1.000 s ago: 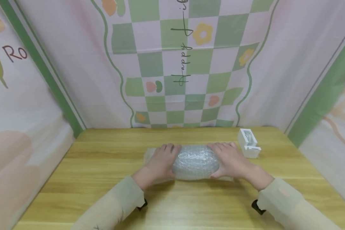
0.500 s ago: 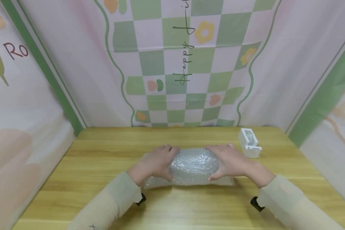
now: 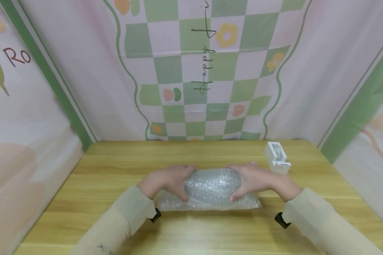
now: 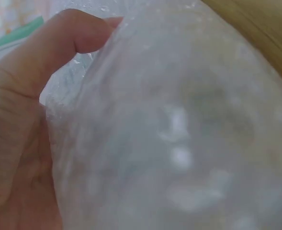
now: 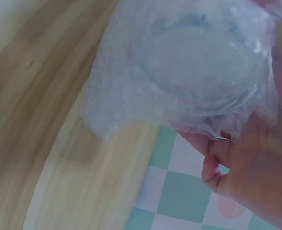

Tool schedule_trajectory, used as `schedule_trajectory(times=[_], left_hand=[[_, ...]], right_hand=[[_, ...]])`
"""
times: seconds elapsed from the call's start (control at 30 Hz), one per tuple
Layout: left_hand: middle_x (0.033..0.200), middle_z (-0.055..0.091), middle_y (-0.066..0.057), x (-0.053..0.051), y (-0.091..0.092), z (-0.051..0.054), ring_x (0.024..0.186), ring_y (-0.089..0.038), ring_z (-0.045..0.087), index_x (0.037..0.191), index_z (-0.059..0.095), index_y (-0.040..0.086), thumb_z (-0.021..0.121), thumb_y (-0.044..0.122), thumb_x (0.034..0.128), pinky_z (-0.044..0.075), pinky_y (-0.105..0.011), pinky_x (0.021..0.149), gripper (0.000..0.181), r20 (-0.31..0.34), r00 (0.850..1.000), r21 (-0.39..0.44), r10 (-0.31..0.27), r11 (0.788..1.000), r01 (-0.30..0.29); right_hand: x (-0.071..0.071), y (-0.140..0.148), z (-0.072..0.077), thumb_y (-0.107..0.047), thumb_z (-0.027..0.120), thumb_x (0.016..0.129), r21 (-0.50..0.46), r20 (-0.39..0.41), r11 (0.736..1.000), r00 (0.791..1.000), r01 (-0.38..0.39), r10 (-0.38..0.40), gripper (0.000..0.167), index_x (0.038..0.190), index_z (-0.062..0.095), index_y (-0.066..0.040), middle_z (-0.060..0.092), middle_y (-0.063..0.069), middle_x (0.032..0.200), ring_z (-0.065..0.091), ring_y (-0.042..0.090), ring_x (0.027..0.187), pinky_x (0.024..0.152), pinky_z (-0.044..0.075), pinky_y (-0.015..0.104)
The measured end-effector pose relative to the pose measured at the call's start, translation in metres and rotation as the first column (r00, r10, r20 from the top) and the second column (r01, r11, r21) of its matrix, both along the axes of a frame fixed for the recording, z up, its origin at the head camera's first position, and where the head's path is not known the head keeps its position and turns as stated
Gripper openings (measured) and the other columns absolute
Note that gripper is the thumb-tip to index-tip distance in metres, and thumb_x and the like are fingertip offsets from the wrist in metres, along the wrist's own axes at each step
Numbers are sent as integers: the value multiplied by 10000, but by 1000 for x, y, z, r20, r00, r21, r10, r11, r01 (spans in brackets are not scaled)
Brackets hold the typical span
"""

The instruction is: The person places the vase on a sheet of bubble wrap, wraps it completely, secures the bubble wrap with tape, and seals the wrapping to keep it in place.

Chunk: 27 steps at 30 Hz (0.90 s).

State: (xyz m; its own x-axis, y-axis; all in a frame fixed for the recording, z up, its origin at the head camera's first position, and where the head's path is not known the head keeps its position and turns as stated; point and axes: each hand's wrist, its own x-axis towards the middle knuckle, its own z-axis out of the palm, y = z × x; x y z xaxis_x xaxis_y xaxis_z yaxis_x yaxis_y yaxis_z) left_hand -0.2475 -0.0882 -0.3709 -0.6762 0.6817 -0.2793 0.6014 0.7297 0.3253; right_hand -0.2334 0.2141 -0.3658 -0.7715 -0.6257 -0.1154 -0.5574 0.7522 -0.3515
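Note:
A bundle rolled in clear bubble wrap lies crosswise between the two hands in the head view. My left hand grips its left end, thumb on the near side and fingers over the top. At the opposite end, my right hand holds it in the same way. A loose flap of wrap spreads along the near side. Through the plastic in the right wrist view, a round end shows; what it belongs to is hard to tell. The left wrist view has the wrap close up beside the thumb.
A white tape dispenser with a roll in it stands on the wooden table at the back right. Behind the table hangs a green-and-white checked cloth, with printed cloth on both sides.
Both hands have rolled the bundle toward the person, so it lies a little nearer. The loose flap has come out along its near side. The tape dispenser has not moved.

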Motion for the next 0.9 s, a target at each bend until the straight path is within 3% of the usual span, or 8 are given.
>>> schedule_trajectory(times=[0.1,0.23,0.33,0.4,0.5,0.6,0.73,0.9], left_hand=[[1536,461,-111,-2,0,-1,1287,-233,536,1598,282,67,879,256,761,479,-376,1064,1045,21,1000,10,7,1000,-7],[1547,452,-115,-4,0,-3,1252,-216,556,1602,280,75,871,245,752,489,-372,1049,1049,28,1000,12,13,1000,-14],[1540,463,-116,-4,1,-3,1203,-197,576,1604,279,79,865,249,755,499,-365,1029,1046,25,1000,4,16,1000,-16],[1542,461,-119,-4,2,-3,1210,-199,572,1605,277,76,861,252,759,494,-366,1036,1043,21,1000,-3,15,1000,-15],[1542,457,-122,-4,3,-3,1260,-218,550,1601,280,70,861,262,764,475,-376,1065,1037,20,1000,-11,12,1000,-12],[1545,453,-124,-5,2,-2,1302,-232,526,1602,275,64,860,268,771,458,-383,1088,1036,30,999,-13,11,1000,-11],[1571,428,-119,-8,-1,-2,1353,-238,489,1613,259,72,839,255,785,427,-396,1120,1027,68,997,6,25,1000,-25],[1597,396,-102,-13,-7,-6,1424,-250,417,1610,276,70,822,208,771,365,-416,1168,1010,129,992,94,18,995,-31]], right_hand=[[-2,0,0,-652,844,682,-9,28,1000,1000,10,-10,1161,1508,421,46,631,180,1364,613,381,1203,1061,327,711],[0,2,-1,-697,810,693,-27,19,1000,1000,16,-16,1224,1579,320,-9,511,197,1497,536,396,1309,1077,234,785],[7,2,1,-721,782,700,-6,-108,1000,994,-9,8,1205,1591,316,-58,390,222,1577,456,431,1373,1074,253,775],[13,1,3,-689,800,712,14,-231,999,972,-44,46,1131,1570,374,-88,393,211,1574,460,411,1369,1062,307,727],[23,-2,4,-635,828,729,79,-410,992,904,-98,122,996,1513,477,-132,460,174,1531,484,386,1346,1022,380,663],[31,-4,2,-595,852,725,113,-463,985,870,-129,167,988,1512,480,-127,492,156,1508,499,375,1333,1000,415,647],[36,-8,-2,-529,895,697,99,-412,988,899,-123,153,1112,1565,377,-68,473,201,1519,502,394,1334,1050,417,643],[32,-11,-4,-454,944,638,58,-369,992,921,-110,124,1166,1554,367,-20,468,248,1506,517,433,1305,1077,417,624]])
